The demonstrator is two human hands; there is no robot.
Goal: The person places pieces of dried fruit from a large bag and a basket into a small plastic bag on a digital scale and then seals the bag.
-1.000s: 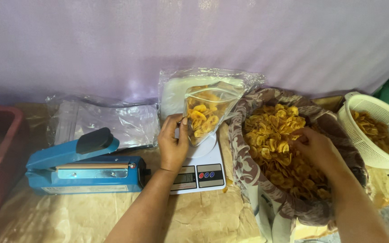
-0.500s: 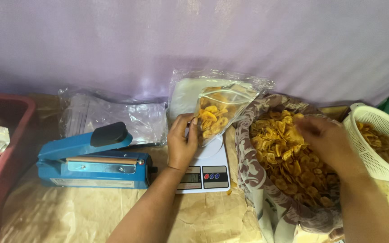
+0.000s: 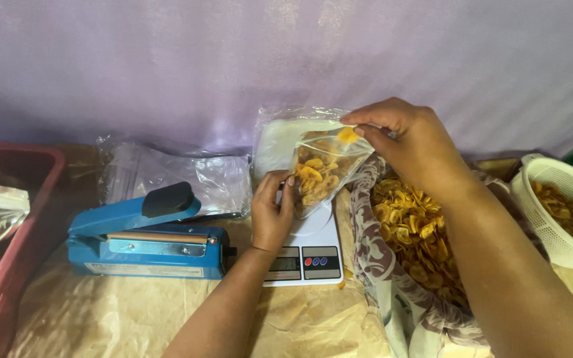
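Head view: the left hand point(image 3: 272, 211) has its grip closed on the side of a small clear plastic bag point(image 3: 323, 171), fingers curled around its left edge, while the right hand point(image 3: 409, 142) pinches a yellow chip point(image 3: 347, 135) between fingertips at the bag's open mouth. The bag is partly filled with curled, golden banana chips and stands on a white digital scale point(image 3: 306, 255), which rests on the bench point(image 3: 134, 318) covered in crinkled brown paper. Just right of the scale, a patterned cloth point(image 3: 376, 265) in brown and cream cradles a loose heap of chips point(image 3: 416, 229). Further right, a white perforated plastic basket point(image 3: 545, 205) holds more chips. Left of the scale sits a blue heat sealer point(image 3: 144, 238) with a black handle, a pile of empty clear bags point(image 3: 180, 176) behind it. A red tub point(image 3: 24, 232) at the far left holds filled packets.
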